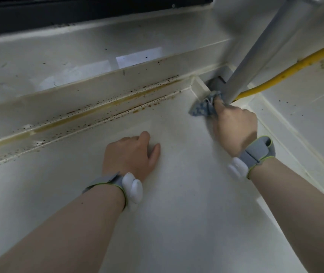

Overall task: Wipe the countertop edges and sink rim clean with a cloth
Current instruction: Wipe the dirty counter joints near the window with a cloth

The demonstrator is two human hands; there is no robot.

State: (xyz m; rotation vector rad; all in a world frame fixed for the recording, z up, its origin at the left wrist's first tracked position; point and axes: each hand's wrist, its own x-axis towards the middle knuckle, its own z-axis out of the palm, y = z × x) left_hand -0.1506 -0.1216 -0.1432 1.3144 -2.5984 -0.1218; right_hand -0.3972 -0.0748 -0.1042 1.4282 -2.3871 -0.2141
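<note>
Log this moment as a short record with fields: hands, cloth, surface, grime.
left hand: rests on the countertop, holds nothing
right hand: grips the cloth
cloth: blue patterned, bunched, pushed into the back corner beside the grey pole
grime: brown stains along the back ledge
other: yellow hose behind the pole

Dim, soft overhead light; glare patch on backsplash [137, 56]; wide-angle bend at edges; slight blur.

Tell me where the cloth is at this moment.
In the head view the cloth sits right of centre, bunched in the right hand, pushed into the counter corner at the foot of the grey pole, beside the yellow hose.
</note>
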